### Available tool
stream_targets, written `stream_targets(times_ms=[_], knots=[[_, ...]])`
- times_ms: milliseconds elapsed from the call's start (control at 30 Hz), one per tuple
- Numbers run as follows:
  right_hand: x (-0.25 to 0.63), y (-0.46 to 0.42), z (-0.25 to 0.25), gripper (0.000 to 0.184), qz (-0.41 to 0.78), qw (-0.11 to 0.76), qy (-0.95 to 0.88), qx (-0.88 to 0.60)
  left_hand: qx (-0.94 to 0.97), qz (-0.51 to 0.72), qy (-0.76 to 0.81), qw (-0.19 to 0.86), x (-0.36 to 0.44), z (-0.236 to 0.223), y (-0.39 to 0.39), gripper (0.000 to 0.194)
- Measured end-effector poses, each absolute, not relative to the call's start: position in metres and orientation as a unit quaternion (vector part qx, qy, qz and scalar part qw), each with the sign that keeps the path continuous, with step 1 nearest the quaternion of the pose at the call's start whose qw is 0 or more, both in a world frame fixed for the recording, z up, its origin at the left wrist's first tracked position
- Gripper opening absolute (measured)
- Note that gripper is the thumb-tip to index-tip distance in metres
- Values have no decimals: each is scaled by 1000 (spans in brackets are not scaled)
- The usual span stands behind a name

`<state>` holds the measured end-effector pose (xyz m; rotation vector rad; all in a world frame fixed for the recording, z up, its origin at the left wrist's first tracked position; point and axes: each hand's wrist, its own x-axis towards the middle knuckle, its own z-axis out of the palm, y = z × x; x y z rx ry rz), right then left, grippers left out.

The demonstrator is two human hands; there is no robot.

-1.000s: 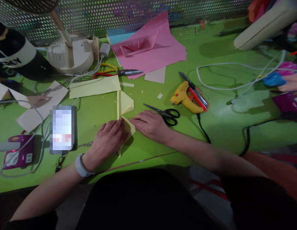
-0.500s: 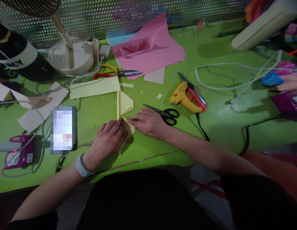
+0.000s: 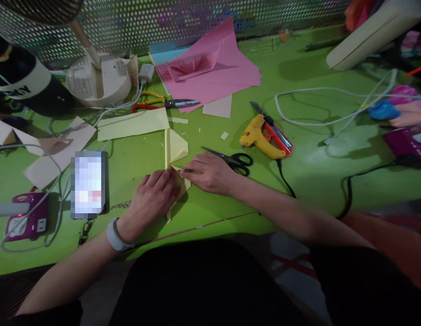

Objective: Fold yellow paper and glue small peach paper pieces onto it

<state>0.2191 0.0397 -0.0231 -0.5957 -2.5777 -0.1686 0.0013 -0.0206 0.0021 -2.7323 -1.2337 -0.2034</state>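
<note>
A folded pale yellow paper (image 3: 178,145) lies on the green table, with angled flaps along a narrow upright strip. My left hand (image 3: 154,192) is curled over its lower half, fingertips pressed together on the fold; its thumb is mostly hidden. From the right, my right hand (image 3: 208,174) pinches the same paper at the inner edge of the lower flap, close to the left fingertips. Black-handled scissors (image 3: 242,163) lie just beyond my right hand, blades pointing left. Farther right are a yellow glue gun (image 3: 256,136) and a red box cutter (image 3: 280,140).
A phone (image 3: 88,185) lies left of my hands. Behind are a yellow paper strip (image 3: 132,124), pliers (image 3: 169,104), pink paper sheets (image 3: 231,68) and a fan base (image 3: 112,81). Purple power strips (image 3: 30,213) with cables sit left and right. A white cable (image 3: 308,122) loops at right.
The view has shifted very slightly. Both hands keep nearly the same position and grip on the folded paper.
</note>
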Motion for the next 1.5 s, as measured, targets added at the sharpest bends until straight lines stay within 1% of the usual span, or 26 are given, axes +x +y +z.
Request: stream_targets(times_ms=[167,367,467,633,800,967,1133,1367,1433,1500], knots=[[220,42,-22,22,-50,252,-944,-205,-902,-83,-421,53,2,1,-19,28],[218,42,-21,18,-72,300,-930,-200,-904,-89,-411,70,1,1,-18,29],[217,41,-22,16,-90,308,-921,-221,-906,-80,-410,69,1,1,-18,27],[217,39,-22,19,-116,271,-917,-268,-906,-77,-410,73,1,3,-19,27],[220,36,-18,23,-150,236,-934,-222,-905,-85,-409,81,2,3,-19,27],[220,35,-20,23,-159,232,-943,-179,-903,-94,-413,76,3,1,-19,26],[219,35,-18,23,-155,225,-946,-173,-904,-91,-413,68,1,-1,-20,24],[219,36,-15,21,-153,239,-944,-169,-898,-81,-426,68,1,0,-20,21],[219,36,-16,22,-147,233,-945,-174,-900,-85,-423,59,1,0,-19,22],[219,36,-17,23,-140,222,-948,-181,-901,-90,-423,44,1,0,-17,26]])
